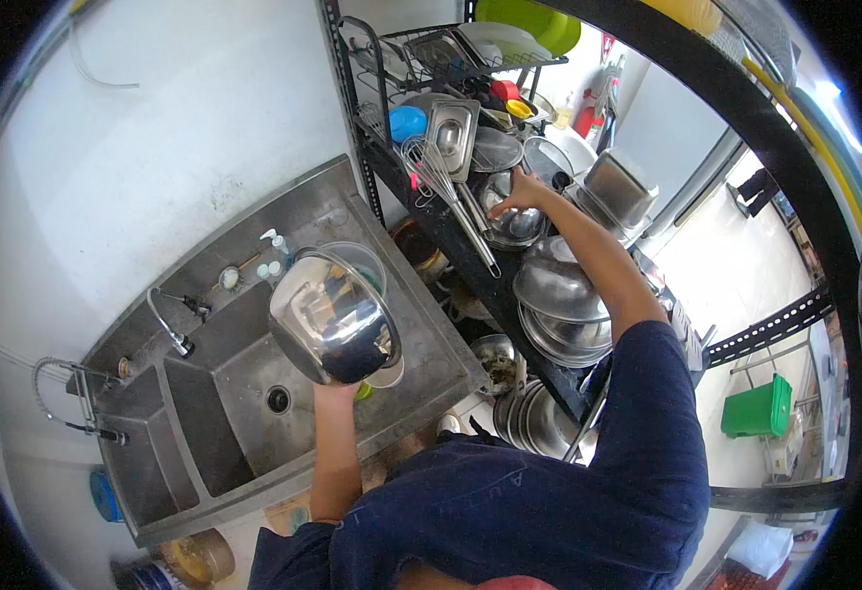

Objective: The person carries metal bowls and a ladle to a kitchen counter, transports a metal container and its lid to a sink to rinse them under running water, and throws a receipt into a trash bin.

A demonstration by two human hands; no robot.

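My left hand (pixel 335 390) holds a shiny stainless steel bowl (pixel 328 310) up over the sink's right side. Most of its fingers are hidden behind the bowl. On the shelf to the right, my right hand (pixel 521 194) reaches over a smaller steel bowl (pixel 517 232), its thumb and a finger spread apart. Whether it touches that bowl I cannot tell. Just left of it lie a balloon whisk (pixel 438 177) and a rectangular steel pan (pixel 454 138). Larger steel bowls (pixel 559 280) sit stacked nearer to me, beneath my right forearm.
A steel sink (pixel 229 369) has a faucet (pixel 177 339) and a pump bottle (pixel 276 241) along its back. Behind the held bowl is a clear plastic tub (pixel 360 261). A dish rack (pixel 392 69) stands at the shelf's far end. More bowls (pixel 534 418) lie below.
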